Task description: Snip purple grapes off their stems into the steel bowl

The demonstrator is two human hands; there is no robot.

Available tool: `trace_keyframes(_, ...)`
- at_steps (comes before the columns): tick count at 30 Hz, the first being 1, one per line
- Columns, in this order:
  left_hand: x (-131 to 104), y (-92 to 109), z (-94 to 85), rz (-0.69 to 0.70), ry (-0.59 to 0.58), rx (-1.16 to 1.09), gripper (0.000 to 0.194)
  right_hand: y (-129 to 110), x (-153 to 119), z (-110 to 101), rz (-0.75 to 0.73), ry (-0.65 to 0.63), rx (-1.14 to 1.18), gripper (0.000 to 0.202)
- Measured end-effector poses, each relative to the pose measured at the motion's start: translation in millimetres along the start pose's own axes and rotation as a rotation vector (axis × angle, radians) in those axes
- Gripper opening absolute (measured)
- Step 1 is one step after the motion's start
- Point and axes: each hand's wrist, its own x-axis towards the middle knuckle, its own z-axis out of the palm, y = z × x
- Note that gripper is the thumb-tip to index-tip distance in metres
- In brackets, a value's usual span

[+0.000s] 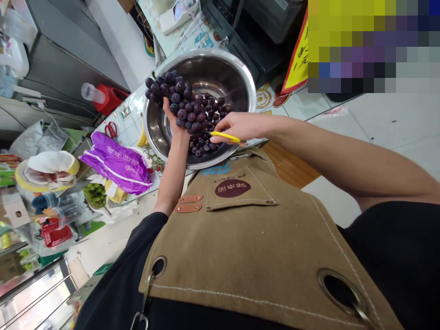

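My left hand (173, 120) holds up a big bunch of dark purple grapes (178, 98) over the left rim of a large steel bowl (237, 68). My right hand (233, 126) grips yellow-handled scissors (225, 136), their tip pointed into the lower part of the bunch. Several loose dark grapes (202, 145) lie in the bottom of the bowl, under the two hands.
A purple plastic bag (117, 162) lies left of the bowl, with red-handled scissors (110, 129) beyond it and green grapes (94, 193) nearer me. A black machine (247, 27) stands behind the bowl. A red and yellow sign (298, 59) leans at the right. I wear a tan apron (247, 238).
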Motion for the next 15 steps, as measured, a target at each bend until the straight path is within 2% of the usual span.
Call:
trace_keyframes(4,-2.0,2.7,3.6,-0.039,0.020,0.039,0.084,4.6,2.9,4.3,0.031,0.043,-0.045,0.057)
trace_keyframes(7,0.4,1.4,3.2,-0.058,-0.022,0.100,0.079,5.8,3.2,7.9,-0.002,0.009,-0.064,0.053)
trace_keyframes(10,7.2,-1.1,-1.3,-0.052,-0.047,0.098,0.079,5.1,-0.9,10.7,-0.013,-0.034,-0.125,0.057)
trace_keyframes(15,17.5,-0.2,-13.3,-0.072,0.039,-0.037,0.074,7.4,-16.2,12.3,-0.083,0.069,-0.190,0.065)
